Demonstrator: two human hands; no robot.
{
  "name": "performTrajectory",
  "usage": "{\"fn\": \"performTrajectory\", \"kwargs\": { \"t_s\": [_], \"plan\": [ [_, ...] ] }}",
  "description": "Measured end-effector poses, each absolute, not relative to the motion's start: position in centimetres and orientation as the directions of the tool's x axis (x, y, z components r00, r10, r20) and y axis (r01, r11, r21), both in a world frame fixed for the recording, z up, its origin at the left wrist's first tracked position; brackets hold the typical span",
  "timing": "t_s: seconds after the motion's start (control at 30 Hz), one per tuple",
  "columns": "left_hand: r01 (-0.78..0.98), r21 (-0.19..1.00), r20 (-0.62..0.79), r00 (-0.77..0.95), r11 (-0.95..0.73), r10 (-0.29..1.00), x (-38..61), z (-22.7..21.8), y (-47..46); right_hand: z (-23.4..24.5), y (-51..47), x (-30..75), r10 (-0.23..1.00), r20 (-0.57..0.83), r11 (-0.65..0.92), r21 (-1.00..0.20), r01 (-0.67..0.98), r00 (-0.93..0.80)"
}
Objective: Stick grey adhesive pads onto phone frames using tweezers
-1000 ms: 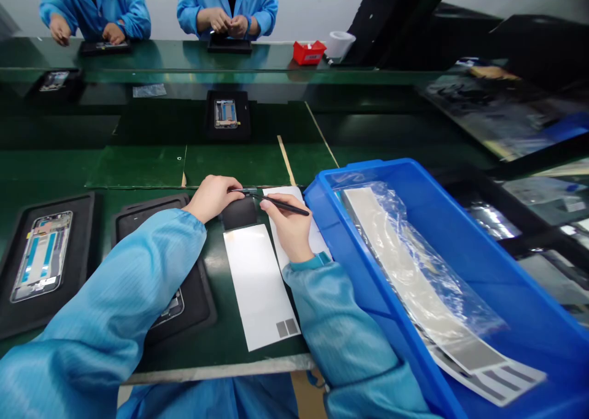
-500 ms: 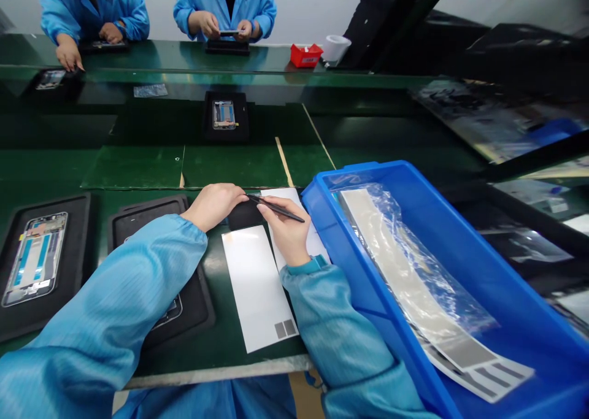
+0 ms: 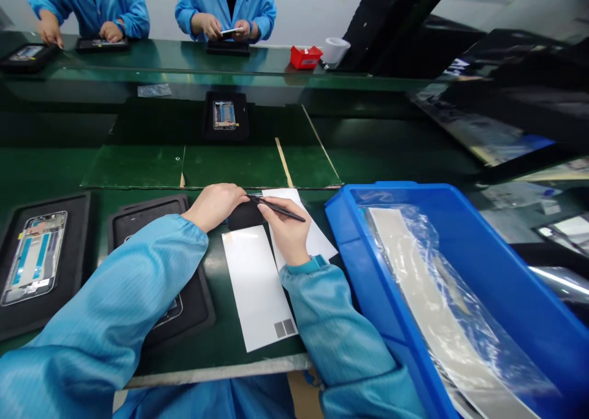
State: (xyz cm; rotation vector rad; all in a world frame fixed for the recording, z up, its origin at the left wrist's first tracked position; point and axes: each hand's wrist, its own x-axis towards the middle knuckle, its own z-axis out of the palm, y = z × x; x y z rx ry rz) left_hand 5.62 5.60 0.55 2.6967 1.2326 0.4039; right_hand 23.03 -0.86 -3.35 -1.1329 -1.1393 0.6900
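Observation:
In my right hand [image 3: 291, 232] is a pair of slim black tweezers [image 3: 288, 212], gripped like a pen with the tip pointing left. My left hand [image 3: 215, 205] meets that tip with its fingers pinched together; whatever lies between them is too small to make out. Below my hands is a white sheet [image 3: 255, 284] with two grey squares near its lower corner. A second white sheet [image 3: 317, 238] lies partly under my right hand. Beneath my left forearm, stacked black trays [image 3: 197, 302] hold a phone frame that is mostly covered by the sleeve.
At far left, a black tray [image 3: 76, 247] carries a phone frame [image 3: 37, 256]. A blue bin [image 3: 391, 321] with bagged grey strips [image 3: 414, 272] stands at right. Ahead sits another tray [image 3: 242, 118]. Two co-workers work across the bench, near a red box [image 3: 305, 57] and white cup [image 3: 335, 51].
The blue bin has shifted right and towards me. Across the bench, the left co-worker's outer tray has moved left and up onto the bench. My hands have barely moved.

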Motion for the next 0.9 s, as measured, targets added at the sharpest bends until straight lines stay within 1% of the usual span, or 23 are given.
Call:
{"fn": "performTrajectory", "kwargs": {
  "t_s": [0.33, 0.53, 0.6, 0.7, 0.83, 0.9],
  "plan": [
    [0.718, 0.231, 0.165, 0.637, -0.657, 0.753, 5.7, 0.6, 5.6, -3.3, -0.9, 23.1, 0.889, 0.335, 0.318, -0.942, 0.105, 0.312],
    [0.730, 0.193, 0.150, 0.638, -0.655, 0.755, 5.6, 0.6, 5.7, -2.8, -0.8, 22.9, 0.890, 0.305, 0.292, -0.952, 0.089, 0.339],
    [0.735, 0.174, 0.150, 0.637, -0.655, 0.756, 5.6, 0.6, 5.7, -2.6, -0.9, 22.9, 0.888, 0.283, 0.283, -0.958, 0.056, 0.361],
    [0.750, 0.148, 0.161, 0.625, -0.644, 0.764, 5.5, 0.5, 5.8, -2.3, -0.9, 22.9, 0.903, 0.234, 0.267, -0.963, -0.046, 0.360],
    [0.784, 0.114, 0.193, 0.585, -0.610, 0.788, 4.8, 0.5, 6.4, -2.6, -0.6, 23.0, 0.890, 0.236, 0.264, -0.964, -0.019, 0.390],
    [0.813, 0.085, 0.227, 0.547, -0.576, 0.806, 4.7, 1.2, 6.4, -2.9, -0.4, 23.1, 0.884, 0.235, 0.258, -0.966, -0.003, 0.404]
  ]
}}
